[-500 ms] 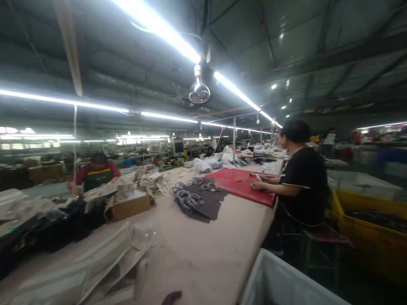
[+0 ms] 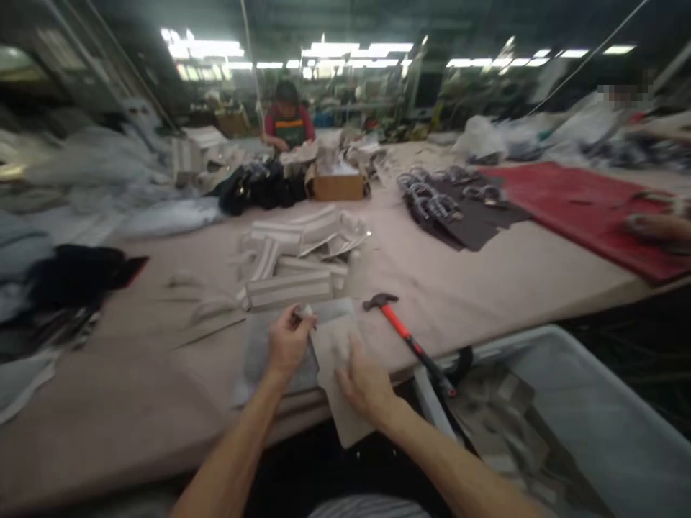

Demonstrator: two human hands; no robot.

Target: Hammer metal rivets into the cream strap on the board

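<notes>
Because the flat beige panel [image 2: 327, 352], overhanging the near edge of the pinkish-beige counter [image 2: 162, 403], looks light and stiffish, its long side seems best to hold, where the right hand [image 2: 368, 383] has its grip closed, while the left hand [image 2: 288, 339] pinches a small blurred pale piece [image 2: 305, 311].

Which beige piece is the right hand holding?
The flat panel gripped by the right hand, jutting past the edge of the table; other beige pieces lie on the table or in the white bin.
</notes>
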